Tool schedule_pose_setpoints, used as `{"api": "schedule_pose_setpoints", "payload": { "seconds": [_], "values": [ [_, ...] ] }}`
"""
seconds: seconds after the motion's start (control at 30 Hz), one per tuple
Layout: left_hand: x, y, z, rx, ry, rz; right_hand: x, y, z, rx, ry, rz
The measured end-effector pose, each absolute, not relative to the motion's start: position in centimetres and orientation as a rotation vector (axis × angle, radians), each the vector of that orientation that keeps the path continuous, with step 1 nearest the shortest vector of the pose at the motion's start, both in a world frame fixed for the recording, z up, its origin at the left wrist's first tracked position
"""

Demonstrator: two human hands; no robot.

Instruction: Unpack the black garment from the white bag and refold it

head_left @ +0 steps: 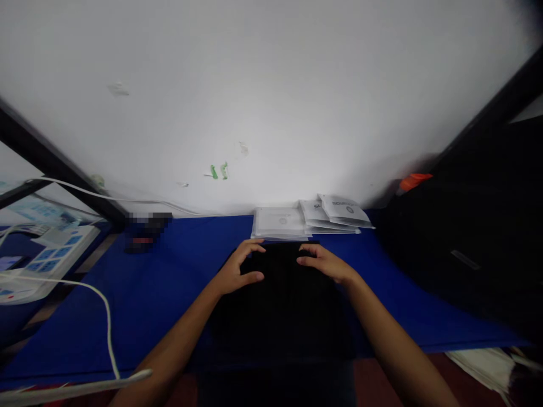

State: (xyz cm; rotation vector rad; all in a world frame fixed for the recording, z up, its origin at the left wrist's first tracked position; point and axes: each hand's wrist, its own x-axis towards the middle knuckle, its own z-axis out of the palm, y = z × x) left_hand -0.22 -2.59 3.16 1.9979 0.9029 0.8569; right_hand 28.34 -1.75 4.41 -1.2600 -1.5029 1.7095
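Note:
A black piece of cloth (288, 316), perhaps a garment, lies spread on the blue surface in front of me and hangs over its near edge. It is too dark to make out folds or seams. My left hand (241, 268) rests on its upper left part, thumb and fingers apart. Across from it, my right hand (324, 263) is on the upper right part, with the fingers bent and a gap between thumb and forefinger. Just beyond the cloth's far edge sit several frosted zip bags (280, 221) with dark print, overlapping towards the right.
The blue surface (139, 305) runs up to a white wall (271, 113). A large black bag-like object (462, 243) stands at the right, an orange item (414, 181) behind it. White cables (109, 322) cross the left side. A blurred dark object (146, 232) lies back left.

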Motion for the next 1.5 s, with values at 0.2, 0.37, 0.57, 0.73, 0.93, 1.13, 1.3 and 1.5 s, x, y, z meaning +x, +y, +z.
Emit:
{"api": "schedule_pose_setpoints", "payload": {
  "seconds": [0.2, 0.37, 0.57, 0.73, 0.93, 1.13, 1.3, 1.5],
  "values": [
    [1.1, -3.8, 3.0, 2.157, 0.893, 0.528, 29.4, -1.2, 4.2, -1.205, -2.032, 1.317],
    [-1.1, -2.1, 3.0, 1.748, 0.753, 0.895, 31.3, -0.8, 4.4, -1.232, -2.164, 1.219],
    [-2.9, -0.8, 3.4, 1.481, 0.876, 1.159, 32.4, -0.7, 4.5, -1.349, -2.189, 1.233],
    [-2.2, -1.5, 4.4, 1.852, 0.918, 0.674, 32.6, -0.6, 4.2, -1.406, -2.229, 1.156],
    [-1.3, -2.6, 4.4, 2.160, 0.888, 0.353, 33.4, 0.0, 3.3, -1.502, -2.266, 1.044],
    [-0.9, -2.4, 3.6, 2.222, 1.005, 0.432, 32.1, 0.0, 3.2, -1.600, -2.195, 0.665],
    [-0.7, -1.9, 3.1, 2.203, 1.235, 0.575, 29.3, -2.0, 4.6, -1.210, -2.343, 0.871],
    [-1.1, -1.2, 1.9, 2.195, 1.648, 0.527, 29.2, -1.9, 3.7, -1.360, -2.443, 0.695]
  ]
}}
